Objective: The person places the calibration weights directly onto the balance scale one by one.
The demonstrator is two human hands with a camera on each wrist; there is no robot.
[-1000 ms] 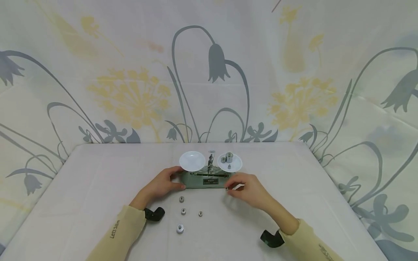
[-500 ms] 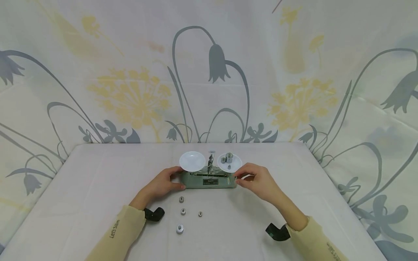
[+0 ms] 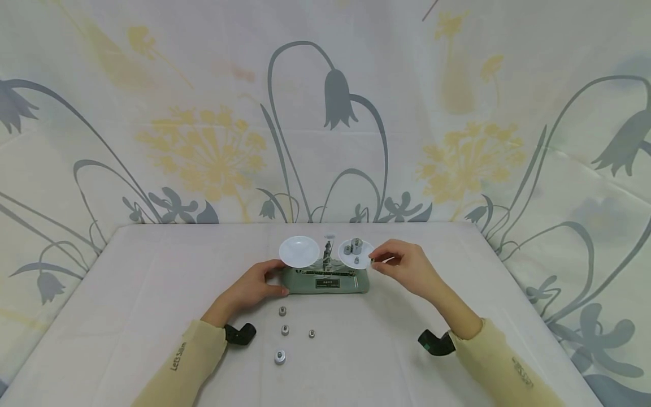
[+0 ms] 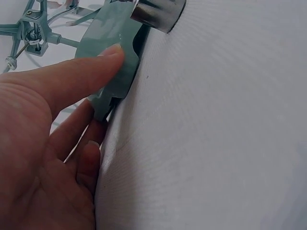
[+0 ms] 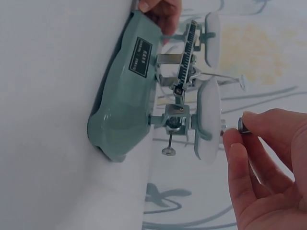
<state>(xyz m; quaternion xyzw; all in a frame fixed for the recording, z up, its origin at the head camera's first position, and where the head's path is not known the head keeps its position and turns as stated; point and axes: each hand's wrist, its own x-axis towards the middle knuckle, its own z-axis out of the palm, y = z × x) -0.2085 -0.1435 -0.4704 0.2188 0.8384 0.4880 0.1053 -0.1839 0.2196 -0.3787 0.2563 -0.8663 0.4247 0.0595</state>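
A green balance scale (image 3: 305, 287) with two white pans stands on the table. My left hand (image 3: 252, 287) grips the left end of its base, thumb at the front and fingers behind, as the left wrist view shows. Between thumb and fingertips my right hand (image 3: 411, 270) pinches a small metal weight (image 5: 242, 126), just off the rim of the right pan (image 3: 366, 257). That pan bears a large weight (image 3: 357, 245) and two smaller ones. Nothing lies on the left pan (image 3: 299, 252).
In front of the balance, several metal weights stand on the white table (image 3: 203, 243): a larger weight (image 3: 280, 357) nearest me and smaller ones beyond, including a tiny weight (image 3: 312, 334). A flower-patterned cloth (image 3: 315, 141) hangs behind the table.
My right hand has risen from beside the base's front right corner to the right pan's rim, carrying the small weight. The left hand has stayed on the base.
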